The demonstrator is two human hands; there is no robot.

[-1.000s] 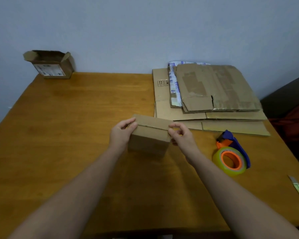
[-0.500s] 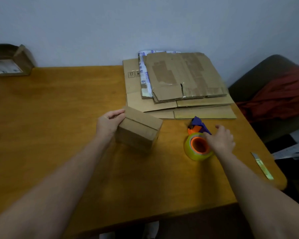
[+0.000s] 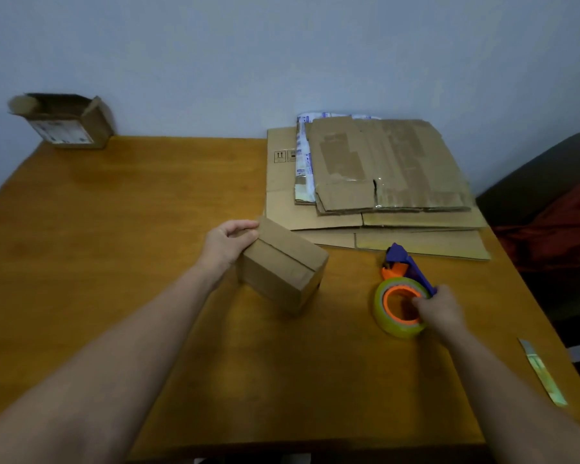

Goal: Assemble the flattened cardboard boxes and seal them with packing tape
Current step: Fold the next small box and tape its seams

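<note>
head: flattened boxes [image 3: 382, 169] behind small box [image 3: 282, 272], tape dispenser [image 3: 399, 291]; knife [image 3: 543, 371] right

**Hands on a box and a tape dispenser**

On a wooden table [image 3: 131, 229], the left hand [image 3: 230, 241] grips the end of a small closed cardboard box [image 3: 282, 272]. The right hand [image 3: 441, 311] holds a tape dispenser [image 3: 412, 264], fingers in its orange core. Flattened boxes [image 3: 382, 169] are stacked behind; an open box [image 3: 64, 125] sits at the far left.

- The table [image 3: 114, 229] was orange-brown wood.
- The small box [image 3: 282, 272] was plain brown cardboard.
- The tape dispenser [image 3: 412, 264] was purple and orange — its roll [image 3: 380, 306] yellow-green round an orange core.
- The flattened boxes [image 3: 382, 162] were brown; one sheet [image 3: 303, 152] among them was white, printed blue.
- The wall [image 3: 282, 61] was pale blue-grey.
</note>
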